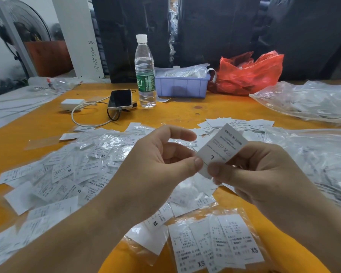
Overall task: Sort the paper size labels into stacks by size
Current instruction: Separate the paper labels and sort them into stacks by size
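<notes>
Above the orange table point(185, 111), both hands meet on a single white label point(222, 146) marked L. The right hand point(264, 174) pinches its lower end between thumb and curled fingers, and the left hand point(161, 160) has its thumb tip against the same lower edge, its forefinger arched above and not touching the paper. The label stands tilted with its print facing the person, apparently so the size letter can be read before it is filed.

Beneath the hands a loose heap of labels point(67, 174) spreads across the table — letters M, S and XL show here and there, so this heap looks unsorted. Nearer the person, at the table's front edge, a group of XS labels point(217, 247) lies side by side under clear plastic; that seems to be one finished size. A smaller scatter of labels point(234, 125) lies beyond the hands, though its letters are too small to read.

Farther back stand a water bottle point(145, 71), a phone point(120, 99) on its cable and a purple tray point(182, 86), with a red bag point(248, 73) and a clear bag point(303, 101) to the right — all set well apart from the sorting area.
</notes>
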The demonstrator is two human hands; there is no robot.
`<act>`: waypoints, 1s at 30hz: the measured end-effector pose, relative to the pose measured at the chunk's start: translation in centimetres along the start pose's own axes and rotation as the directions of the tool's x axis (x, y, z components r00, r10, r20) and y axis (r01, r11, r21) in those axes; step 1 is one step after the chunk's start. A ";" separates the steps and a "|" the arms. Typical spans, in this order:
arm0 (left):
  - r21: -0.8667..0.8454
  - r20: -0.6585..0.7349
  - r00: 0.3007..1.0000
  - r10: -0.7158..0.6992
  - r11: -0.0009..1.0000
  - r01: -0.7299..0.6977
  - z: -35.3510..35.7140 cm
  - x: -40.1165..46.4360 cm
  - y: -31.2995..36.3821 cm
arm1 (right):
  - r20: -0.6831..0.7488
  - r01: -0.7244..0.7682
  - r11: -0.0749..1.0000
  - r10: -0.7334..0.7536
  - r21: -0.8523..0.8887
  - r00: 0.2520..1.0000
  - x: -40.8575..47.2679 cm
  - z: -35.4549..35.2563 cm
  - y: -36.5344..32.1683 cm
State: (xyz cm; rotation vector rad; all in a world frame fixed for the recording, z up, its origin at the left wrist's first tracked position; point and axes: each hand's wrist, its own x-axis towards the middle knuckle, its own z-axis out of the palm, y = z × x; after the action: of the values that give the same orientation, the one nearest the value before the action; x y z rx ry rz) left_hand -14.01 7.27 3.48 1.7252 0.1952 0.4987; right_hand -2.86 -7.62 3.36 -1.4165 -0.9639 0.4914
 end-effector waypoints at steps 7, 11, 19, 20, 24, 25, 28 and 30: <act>-0.039 0.006 1.000 -0.005 0.999 0.005 0.3 0.0 -0.2 | 0.137 -0.233 0.968 0.219 0.094 0.966 0.3 -0.3 0.3; -0.019 0.003 0.999 -0.042 0.999 0.042 0.1 0.1 -0.1 | 0.101 -0.234 0.967 0.225 0.096 0.969 0.4 -0.3 0.5; 0.012 0.143 0.979 -0.147 0.989 0.147 0.0 0.2 -0.2 | 0.056 -0.162 0.984 0.158 0.076 0.986 0.3 -0.2 0.5; 0.014 0.147 0.979 -0.144 0.990 0.143 -0.1 0.3 -0.2 | 0.063 -0.158 0.984 0.154 0.078 0.986 0.3 -0.2 0.4; 0.019 0.152 0.980 -0.131 0.991 0.130 -0.2 0.2 -0.2 | 0.107 -0.190 0.978 0.180 0.083 0.978 0.3 -0.3 0.2; 0.021 0.150 0.980 -0.130 0.992 0.128 -0.2 0.2 -0.2 | 0.112 -0.195 0.976 0.183 0.101 0.977 0.3 -0.3 0.1; 0.009 0.144 0.980 -0.139 0.990 0.139 -0.3 0.3 -0.2 | 0.039 -0.171 0.971 0.167 0.164 0.985 0.4 -0.7 0.0; 0.003 0.138 0.979 -0.150 0.988 0.152 -0.3 0.4 -0.2 | -0.017 -0.137 0.978 0.141 0.155 0.990 0.4 -0.8 -0.1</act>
State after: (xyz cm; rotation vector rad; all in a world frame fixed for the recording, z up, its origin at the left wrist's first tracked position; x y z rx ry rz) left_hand -13.73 7.78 3.41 1.7151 0.2226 0.2668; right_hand -2.00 -7.83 3.63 -1.3532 -0.7903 0.6350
